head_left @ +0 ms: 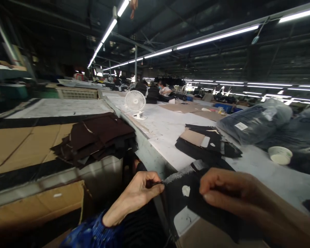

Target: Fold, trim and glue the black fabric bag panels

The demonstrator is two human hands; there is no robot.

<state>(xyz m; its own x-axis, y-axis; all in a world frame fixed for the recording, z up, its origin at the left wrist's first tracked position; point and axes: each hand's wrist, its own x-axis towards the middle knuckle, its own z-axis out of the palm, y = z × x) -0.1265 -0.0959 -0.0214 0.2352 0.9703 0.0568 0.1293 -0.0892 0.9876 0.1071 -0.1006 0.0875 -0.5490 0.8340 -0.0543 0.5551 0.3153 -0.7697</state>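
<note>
My left hand point(138, 193) pinches the left corner of a black fabric piece point(175, 193) between thumb and forefinger, at the near edge of the white table. A rough greyish strip runs along the fabric's far edge. On it lie a small white round patch point(186, 190) and a white rectangular patch point(185, 220) beside brown card. Over the fabric's right side, my right hand point(228, 191) has thumb and fingers pressed together; what they hold, if anything, is hidden. Just beyond lies a stack of black fabric pieces point(200, 151) topped by a tan card point(192, 137).
A white clip fan point(135, 102) stands on the white table point(160, 120). To the left, dark brown cut pieces point(100, 134) are heaped over cardboard point(23, 137). Plastic-wrapped bundles point(255, 120) and a white bowl point(280, 155) stand at right. A co-worker point(165, 89) is farther back.
</note>
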